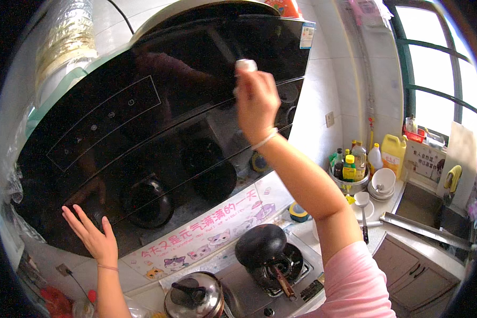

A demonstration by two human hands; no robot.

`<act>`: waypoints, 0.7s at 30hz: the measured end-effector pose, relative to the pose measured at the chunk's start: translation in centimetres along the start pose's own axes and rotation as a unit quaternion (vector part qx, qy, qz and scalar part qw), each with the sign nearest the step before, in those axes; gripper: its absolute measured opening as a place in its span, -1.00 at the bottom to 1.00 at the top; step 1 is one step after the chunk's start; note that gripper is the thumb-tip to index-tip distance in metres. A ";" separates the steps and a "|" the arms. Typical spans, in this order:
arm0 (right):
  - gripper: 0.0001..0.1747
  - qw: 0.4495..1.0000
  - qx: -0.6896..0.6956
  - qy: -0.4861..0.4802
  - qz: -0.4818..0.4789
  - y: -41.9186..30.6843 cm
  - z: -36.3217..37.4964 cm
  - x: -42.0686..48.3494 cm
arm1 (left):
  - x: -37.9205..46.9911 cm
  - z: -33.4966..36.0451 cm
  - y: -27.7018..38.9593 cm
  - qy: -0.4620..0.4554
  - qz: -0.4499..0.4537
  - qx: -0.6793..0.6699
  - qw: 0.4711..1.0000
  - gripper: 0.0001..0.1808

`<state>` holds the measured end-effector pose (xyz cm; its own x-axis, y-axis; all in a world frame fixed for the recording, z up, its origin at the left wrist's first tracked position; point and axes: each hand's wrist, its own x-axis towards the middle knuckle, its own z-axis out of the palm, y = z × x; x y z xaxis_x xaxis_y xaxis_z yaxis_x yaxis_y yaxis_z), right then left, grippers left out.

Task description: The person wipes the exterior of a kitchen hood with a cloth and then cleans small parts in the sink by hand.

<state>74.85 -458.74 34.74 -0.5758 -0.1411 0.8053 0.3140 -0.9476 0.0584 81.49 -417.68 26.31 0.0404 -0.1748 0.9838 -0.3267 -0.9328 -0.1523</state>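
Note:
A black glass range hood (pixel 206 91) with touch icons fills the upper part of the view. High on its right side, my right hand (pixel 258 101) holds a small white wad (pixel 246 64), perhaps a cloth or tissue; blur hides its detail. The wad is at the hood's glossy front panel. My left hand (pixel 93 236) has its fingers spread at the hood's lower left edge and holds nothing. Whether its fingertips press on the glass I cannot tell. Dark reflections of my arms show in the glass.
Below stand a gas stove with an upturned black wok (pixel 261 245) and a lidded metal pot (pixel 194 296). Sauce bottles (pixel 349 169), stacked white bowls (pixel 382 181) and a spatula (pixel 363 214) sit to the right, near the sink (pixel 417 200). A foil duct (pixel 65 43) rises at upper left.

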 end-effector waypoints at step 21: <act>-0.85 0.990 -0.090 0.062 0.091 3.0 0.2 5.0 | 0.4 -3.9 -0.6 -0.112 -0.028 -0.072 0.991 -0.12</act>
<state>73.09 -462.27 39.12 -0.6132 -0.3379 0.7140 0.2886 -0.9372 -0.1958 78.06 -415.96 27.14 0.2653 -0.2043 0.9423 -0.4483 -0.8914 -0.0670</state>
